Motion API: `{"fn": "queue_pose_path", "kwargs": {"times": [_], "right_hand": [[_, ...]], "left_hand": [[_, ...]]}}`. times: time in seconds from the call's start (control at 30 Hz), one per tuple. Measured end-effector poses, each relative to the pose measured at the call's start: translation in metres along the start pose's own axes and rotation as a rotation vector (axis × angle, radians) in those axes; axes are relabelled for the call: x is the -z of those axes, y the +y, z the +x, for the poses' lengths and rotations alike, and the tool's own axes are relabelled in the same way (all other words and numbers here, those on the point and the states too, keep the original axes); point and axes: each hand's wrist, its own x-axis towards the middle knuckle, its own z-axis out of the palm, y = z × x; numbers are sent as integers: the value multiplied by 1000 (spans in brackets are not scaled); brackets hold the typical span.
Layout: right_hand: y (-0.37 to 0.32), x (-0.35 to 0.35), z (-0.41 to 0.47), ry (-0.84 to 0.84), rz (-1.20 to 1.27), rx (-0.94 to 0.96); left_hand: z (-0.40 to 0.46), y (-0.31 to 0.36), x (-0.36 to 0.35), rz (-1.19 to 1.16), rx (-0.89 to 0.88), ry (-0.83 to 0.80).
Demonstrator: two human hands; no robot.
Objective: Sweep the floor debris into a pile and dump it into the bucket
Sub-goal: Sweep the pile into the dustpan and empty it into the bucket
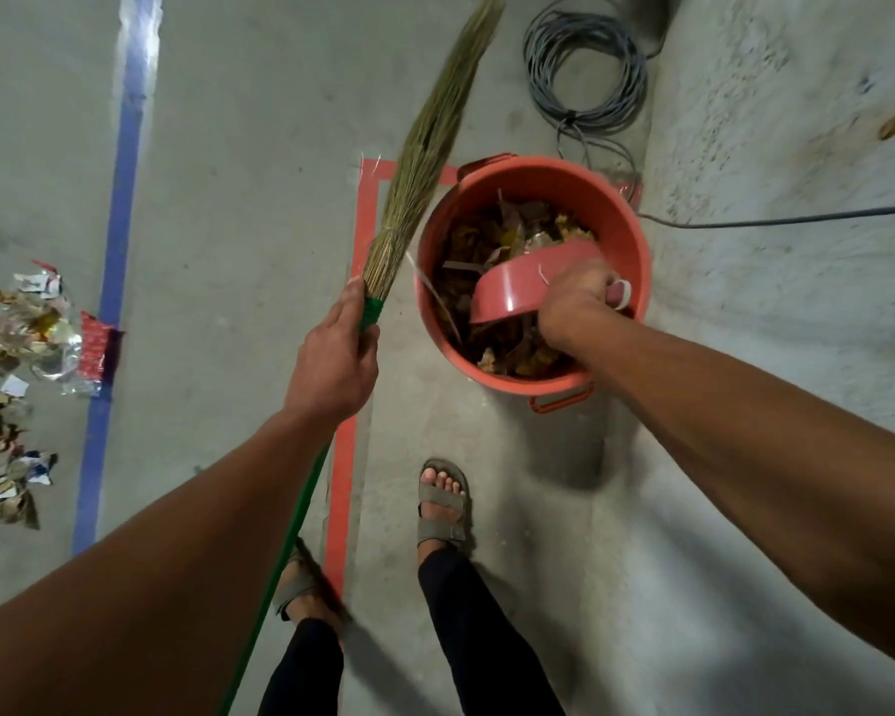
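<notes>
An orange bucket (626,235) stands on the concrete floor, holding dry leaves and scraps (492,240). My right hand (574,299) grips the handle of a pink dustpan (512,292), which is tipped inside the bucket's mouth. My left hand (337,354) grips a grass broom (435,131) where the green handle meets the bristles; the bristles point up and away, left of the bucket. A pile of paper, wrappers and leaves (16,385) lies at the far left.
A coil of grey cable (585,59) lies behind the bucket, and a black cable (796,219) runs off right. Red tape (344,457) and blue tape (109,302) mark the floor. My sandalled feet (443,501) stand just in front of the bucket.
</notes>
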Motion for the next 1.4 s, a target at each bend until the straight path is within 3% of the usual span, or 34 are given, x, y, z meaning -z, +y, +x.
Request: {"fn": "queue_pose_path", "kwargs": {"times": [0.17, 0.27, 0.5, 0.73, 0.9, 1.1, 1.23, 1.4], "right_hand": [[59, 12, -37, 65, 223, -133], [74, 27, -59, 20, 376, -106], [23, 38, -78, 94, 460, 28], [6, 15, -75, -14, 471, 12], [20, -6, -77, -100, 644, -50], [14, -17, -73, -135, 749, -29], [9, -26, -74, -188, 851, -53], [13, -44, -82, -272, 1056, -127]], "left_hand": [[-14, 8, 26, -40, -23, 35], [-20, 7, 35, -64, 0, 67], [-24, -16, 40, -112, 79, 132], [-39, -44, 38, -140, 159, 126], [-39, -50, 28, -275, 334, 61], [-16, -29, 13, -381, 590, -126], [-14, -25, 1, -394, 478, -177], [-39, -17, 2, -228, 170, -114]]}}
